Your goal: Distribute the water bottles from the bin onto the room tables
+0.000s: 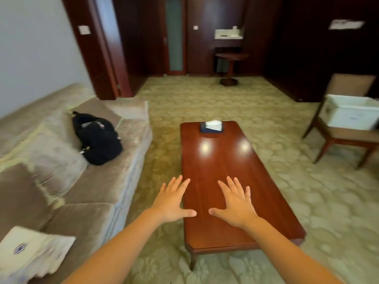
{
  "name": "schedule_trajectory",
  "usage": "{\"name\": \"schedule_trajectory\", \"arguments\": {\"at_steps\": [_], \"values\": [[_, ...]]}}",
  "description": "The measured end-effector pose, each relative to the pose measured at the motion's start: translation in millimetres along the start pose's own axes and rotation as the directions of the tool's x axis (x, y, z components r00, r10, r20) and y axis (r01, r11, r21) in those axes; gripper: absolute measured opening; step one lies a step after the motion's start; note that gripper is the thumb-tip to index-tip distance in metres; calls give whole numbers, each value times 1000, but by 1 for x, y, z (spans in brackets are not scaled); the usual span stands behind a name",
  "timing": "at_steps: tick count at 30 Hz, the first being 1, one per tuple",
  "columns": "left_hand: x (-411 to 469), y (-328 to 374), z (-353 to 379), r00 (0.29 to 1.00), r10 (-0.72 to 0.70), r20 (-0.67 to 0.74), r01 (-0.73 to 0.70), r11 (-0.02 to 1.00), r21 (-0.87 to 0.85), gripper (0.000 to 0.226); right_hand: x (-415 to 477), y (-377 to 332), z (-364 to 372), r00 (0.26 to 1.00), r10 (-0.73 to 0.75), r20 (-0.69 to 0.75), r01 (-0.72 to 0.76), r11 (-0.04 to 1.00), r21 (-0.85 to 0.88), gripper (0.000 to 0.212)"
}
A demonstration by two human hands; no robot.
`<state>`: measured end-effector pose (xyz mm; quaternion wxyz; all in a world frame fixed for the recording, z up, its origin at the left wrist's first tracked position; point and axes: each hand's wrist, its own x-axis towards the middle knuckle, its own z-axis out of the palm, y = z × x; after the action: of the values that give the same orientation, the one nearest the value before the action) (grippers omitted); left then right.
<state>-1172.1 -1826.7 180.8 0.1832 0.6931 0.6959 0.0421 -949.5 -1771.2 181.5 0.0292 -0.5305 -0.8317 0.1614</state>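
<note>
My left hand [171, 199] and my right hand [235, 203] are stretched out flat with spread fingers over the near part of a long reddish wooden coffee table [221, 160]. Neither hand holds anything. A white plastic bin [352, 111] sits on the seat of a wooden chair [336, 138] at the right edge of the view; its contents are hidden. No water bottle is visible. A small round dark table [231, 56] stands far back against the dark wall.
A tissue box [212, 127] sits at the far end of the coffee table. A beige sofa [86, 181] runs along the left with a black bag [97, 138] and a white paper bag [30, 251] on it. Patterned carpet [205, 99] covers the floor.
</note>
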Motion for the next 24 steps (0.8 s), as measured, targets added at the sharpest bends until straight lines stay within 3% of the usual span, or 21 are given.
{"name": "schedule_trajectory", "arguments": {"at_steps": [5, 11, 16, 24], "values": [[79, 50, 8, 980, 188, 71, -192, 981, 41, 111, 2, 61, -11, 978, 205, -35, -204, 979, 13, 101], [175, 113, -6, 902, 412, 129, -427, 895, 125, 105, 13, 124, -44, 889, 439, -133, -431, 898, 87, 101], [230, 168, -3, 809, 556, 191, -581, 806, 115, 106, 9, 166, -58, 780, 591, -207, -571, 807, 151, 100], [276, 288, 37, 622, 708, 335, -768, 635, 85, 109, -46, 258, -77, 606, 767, -212, -729, 642, 236, 103]]}}
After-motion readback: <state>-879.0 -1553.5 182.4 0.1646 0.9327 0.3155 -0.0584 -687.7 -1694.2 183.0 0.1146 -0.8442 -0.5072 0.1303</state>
